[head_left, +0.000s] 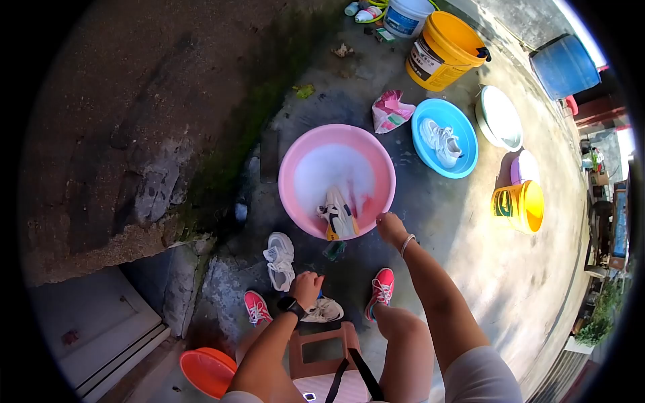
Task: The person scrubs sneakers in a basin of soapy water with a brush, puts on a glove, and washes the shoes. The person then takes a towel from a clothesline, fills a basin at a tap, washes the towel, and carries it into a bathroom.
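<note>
A pink basin (291, 209) of white, sudsy water stands in front of me. A white sneaker with dark and yellow parts (339, 213) leans inside it against the near wall. My right hand (391, 228) is closed at the basin's near right rim, apparently gripping it. My left hand (307, 287), wearing a dark watch, is curled with nothing visible in it. It is close to an off-white shoe (324, 311) on the ground, partly covered by my hand and wrist. A white sneaker (279, 260) lies on its side just beyond my left hand.
Right of the pink basin are a blue basin (420, 152) holding white sneakers and a pink-white bag (392, 112). Yellow buckets (435, 67) and a white basin (500, 115) stand farther off. An orange basin (205, 373) is near my left; a brown stool (295, 352) is below me.
</note>
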### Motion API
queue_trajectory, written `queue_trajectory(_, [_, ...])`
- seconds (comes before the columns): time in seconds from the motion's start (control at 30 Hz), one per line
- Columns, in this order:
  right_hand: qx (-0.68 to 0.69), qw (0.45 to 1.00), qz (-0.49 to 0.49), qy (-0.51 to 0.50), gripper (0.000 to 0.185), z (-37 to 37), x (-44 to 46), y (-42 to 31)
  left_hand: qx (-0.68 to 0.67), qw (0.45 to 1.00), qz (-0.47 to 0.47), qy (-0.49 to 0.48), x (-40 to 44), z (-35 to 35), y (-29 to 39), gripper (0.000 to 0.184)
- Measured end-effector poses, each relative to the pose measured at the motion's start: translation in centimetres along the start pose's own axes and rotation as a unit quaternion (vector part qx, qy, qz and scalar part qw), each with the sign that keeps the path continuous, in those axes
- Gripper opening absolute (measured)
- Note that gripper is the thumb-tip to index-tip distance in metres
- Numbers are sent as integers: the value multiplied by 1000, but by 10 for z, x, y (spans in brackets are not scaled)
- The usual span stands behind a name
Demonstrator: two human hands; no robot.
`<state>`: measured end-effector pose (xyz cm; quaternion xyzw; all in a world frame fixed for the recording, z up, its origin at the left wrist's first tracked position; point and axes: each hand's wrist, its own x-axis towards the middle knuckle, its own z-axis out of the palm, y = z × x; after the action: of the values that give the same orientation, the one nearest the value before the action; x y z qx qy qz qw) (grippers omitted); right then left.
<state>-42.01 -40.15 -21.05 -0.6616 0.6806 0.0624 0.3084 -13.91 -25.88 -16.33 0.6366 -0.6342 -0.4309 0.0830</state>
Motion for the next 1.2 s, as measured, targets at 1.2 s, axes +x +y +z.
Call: queue_trajectory(1.2, [786, 606, -12, -121, 45, 8, 29, -89, 118, 902, 384, 160, 28, -82, 69, 16])
